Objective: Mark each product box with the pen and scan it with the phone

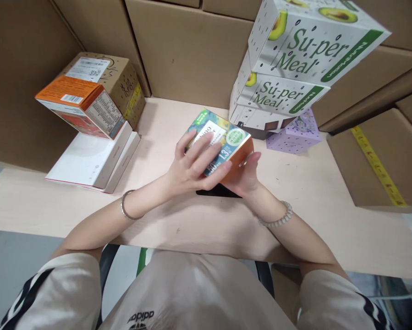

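Observation:
A small carton [236,149], blue-green on its printed face and orange on one side, is held tilted above the table in front of me. My left hand [194,167] lies across the printed face, its fingers spread over the lettering. From the lower right, my right hand [245,180] grips the orange side with the thumb up, while its other fingers are hidden beneath the carton. Under the hands, part of a flat black object [217,190] shows on the table.
White "Su-per Meal" boxes [291,57] are stacked at the back right, beside a purple box [295,133]. An orange box [78,103] sits on white boxes [89,158] at left, near a brown carton [123,80]. Large cardboard boxes [192,55] line the table [178,220].

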Action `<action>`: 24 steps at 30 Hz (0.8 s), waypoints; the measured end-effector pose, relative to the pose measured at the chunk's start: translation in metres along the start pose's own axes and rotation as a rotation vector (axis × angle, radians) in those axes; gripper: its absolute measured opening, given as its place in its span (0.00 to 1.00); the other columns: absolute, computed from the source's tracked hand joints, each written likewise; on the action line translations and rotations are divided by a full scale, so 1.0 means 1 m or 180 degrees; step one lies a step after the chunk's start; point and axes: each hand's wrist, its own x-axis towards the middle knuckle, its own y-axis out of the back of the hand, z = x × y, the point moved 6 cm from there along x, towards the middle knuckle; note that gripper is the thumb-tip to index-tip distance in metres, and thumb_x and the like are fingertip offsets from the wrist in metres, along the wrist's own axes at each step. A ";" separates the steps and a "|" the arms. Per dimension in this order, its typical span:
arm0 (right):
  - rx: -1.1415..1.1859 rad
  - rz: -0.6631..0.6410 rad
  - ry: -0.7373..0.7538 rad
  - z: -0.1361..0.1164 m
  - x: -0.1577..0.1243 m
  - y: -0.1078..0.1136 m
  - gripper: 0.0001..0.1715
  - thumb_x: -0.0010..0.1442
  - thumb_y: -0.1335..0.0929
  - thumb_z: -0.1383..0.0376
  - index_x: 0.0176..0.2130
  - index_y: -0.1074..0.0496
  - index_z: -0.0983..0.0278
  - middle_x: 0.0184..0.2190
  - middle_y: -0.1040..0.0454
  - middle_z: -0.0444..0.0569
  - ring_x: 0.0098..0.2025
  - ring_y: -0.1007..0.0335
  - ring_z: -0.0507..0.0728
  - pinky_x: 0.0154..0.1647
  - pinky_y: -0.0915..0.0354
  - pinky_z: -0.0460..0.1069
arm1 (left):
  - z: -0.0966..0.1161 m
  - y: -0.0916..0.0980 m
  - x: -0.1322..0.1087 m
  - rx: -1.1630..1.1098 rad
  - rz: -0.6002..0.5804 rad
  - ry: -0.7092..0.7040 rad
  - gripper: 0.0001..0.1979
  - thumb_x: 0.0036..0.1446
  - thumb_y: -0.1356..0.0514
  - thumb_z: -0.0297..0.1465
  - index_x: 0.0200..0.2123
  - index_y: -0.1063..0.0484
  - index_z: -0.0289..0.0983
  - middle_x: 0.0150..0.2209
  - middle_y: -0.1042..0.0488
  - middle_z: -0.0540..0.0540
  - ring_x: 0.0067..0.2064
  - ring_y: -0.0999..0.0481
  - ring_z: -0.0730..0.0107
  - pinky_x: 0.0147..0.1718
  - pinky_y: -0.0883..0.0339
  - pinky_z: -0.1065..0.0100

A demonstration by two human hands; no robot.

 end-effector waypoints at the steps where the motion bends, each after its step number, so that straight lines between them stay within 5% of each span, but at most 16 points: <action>1: -0.0096 0.0017 -0.0003 -0.006 0.000 0.002 0.54 0.46 0.29 0.19 0.55 0.18 0.52 0.63 0.17 0.52 0.71 0.27 0.71 0.63 0.22 0.63 | 0.001 -0.001 0.002 -0.0139 -0.0175 -0.0126 0.19 0.67 0.30 0.34 0.57 0.27 0.58 0.55 0.17 0.51 0.68 0.19 0.52 0.74 0.33 0.33; 5: -0.1015 0.0206 -0.0218 -0.031 -0.002 0.019 0.65 0.55 0.49 0.13 0.51 0.15 0.54 0.55 0.13 0.52 0.62 0.19 0.68 0.56 0.23 0.63 | 0.007 -0.001 0.008 -0.0819 -0.0587 -0.0347 0.22 0.66 0.28 0.31 0.58 0.25 0.59 0.52 0.17 0.54 0.64 0.16 0.57 0.70 0.26 0.43; 9: -0.1321 0.0054 -0.0462 -0.041 -0.005 0.027 0.59 0.44 0.33 0.14 0.49 0.15 0.53 0.50 0.12 0.51 0.60 0.17 0.71 0.55 0.21 0.63 | 0.013 0.000 0.012 -0.0793 -0.0766 -0.0434 0.23 0.63 0.24 0.36 0.58 0.23 0.57 0.51 0.16 0.51 0.64 0.16 0.53 0.68 0.23 0.42; 12: -0.0925 -0.0102 -0.0368 -0.044 -0.009 0.026 0.48 0.48 0.23 0.25 0.51 0.15 0.56 0.50 0.12 0.52 0.57 0.16 0.71 0.57 0.20 0.63 | 0.019 0.001 0.016 -0.0771 -0.0889 -0.0871 0.21 0.62 0.23 0.43 0.56 0.22 0.60 0.50 0.16 0.53 0.64 0.16 0.52 0.68 0.24 0.40; 18: -0.0701 -0.0173 -0.0544 -0.040 -0.010 0.028 0.32 0.52 0.18 0.43 0.50 0.16 0.57 0.46 0.11 0.48 0.48 0.13 0.66 0.50 0.19 0.56 | 0.014 -0.015 0.008 -0.0745 -0.1528 -0.0627 0.15 0.68 0.29 0.46 0.54 0.19 0.51 0.50 0.14 0.49 0.62 0.14 0.53 0.70 0.25 0.44; 21: -0.0806 0.0086 -0.0272 -0.047 -0.007 0.027 0.36 0.47 0.19 0.41 0.49 0.17 0.56 0.49 0.11 0.49 0.55 0.15 0.71 0.57 0.19 0.62 | 0.006 -0.011 0.005 -0.0748 -0.1171 -0.0631 0.15 0.71 0.31 0.44 0.58 0.22 0.59 0.58 0.16 0.52 0.70 0.20 0.52 0.72 0.28 0.43; 24: -0.1163 0.0748 0.0276 -0.065 -0.009 0.027 0.44 0.46 0.24 0.30 0.52 0.17 0.52 0.57 0.13 0.50 0.70 0.24 0.77 0.64 0.21 0.67 | -0.018 0.004 0.011 -0.0691 -0.0368 -0.0037 0.35 0.66 0.30 0.53 0.72 0.35 0.60 0.75 0.30 0.47 0.82 0.38 0.39 0.79 0.47 0.27</action>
